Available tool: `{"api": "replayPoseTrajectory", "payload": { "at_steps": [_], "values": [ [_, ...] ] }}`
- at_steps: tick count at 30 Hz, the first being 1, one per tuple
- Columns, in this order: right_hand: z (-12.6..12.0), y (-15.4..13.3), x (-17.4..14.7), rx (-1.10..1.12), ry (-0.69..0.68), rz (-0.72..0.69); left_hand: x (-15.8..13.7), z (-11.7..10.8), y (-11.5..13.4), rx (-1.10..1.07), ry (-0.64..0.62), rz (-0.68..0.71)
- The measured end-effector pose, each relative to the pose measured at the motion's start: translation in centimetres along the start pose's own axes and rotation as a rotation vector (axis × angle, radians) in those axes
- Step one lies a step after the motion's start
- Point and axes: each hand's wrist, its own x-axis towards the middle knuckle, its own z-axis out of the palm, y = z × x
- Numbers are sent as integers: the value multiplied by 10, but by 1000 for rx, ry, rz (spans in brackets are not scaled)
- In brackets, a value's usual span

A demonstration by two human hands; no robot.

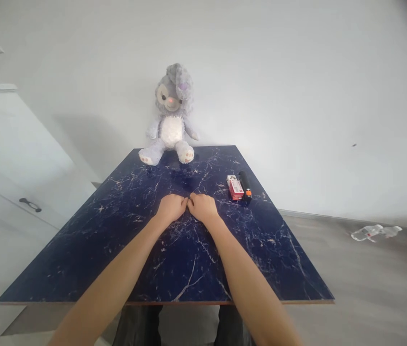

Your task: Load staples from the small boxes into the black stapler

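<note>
My left hand (172, 206) and my right hand (203, 206) meet over the middle of the dark blue marble-patterned table (91, 240). Both are closed, fingers curled under and thumbs side by side. A tiny dark spot shows between them; what they hold, if anything, is hidden. To the right of my right hand lie a small red and white box (236, 190) and a black cylindrical object with an orange button (246, 186), side by side. Beyond my hands, a grey plush rabbit (171, 129) sits at the table's far edge.
A white cabinet (5, 154) with a dark handle (30, 205) stands at the left. Behind the table rises a pale wall (279, 96). On the floor at the right lie clear plastic bottles (367, 233).
</note>
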Motion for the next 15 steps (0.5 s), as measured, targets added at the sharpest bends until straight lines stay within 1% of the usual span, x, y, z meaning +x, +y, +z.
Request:
{"api": "replayPoseTrajectory", "payload": {
  "at_steps": [3,7,11,15],
  "values": [
    [-1,-3,-6,42,-3,-28,0,-1,-1,2,3,19],
    [-3,-2,-17,72,55,-78,-2,-3,-1,-10,11,44],
    [-4,-2,-24,83,45,-129,-3,-7,1,-41,3,17],
    [-7,-1,-25,116,28,-126,-5,-8,2,-74,21,-23]
  ]
}}
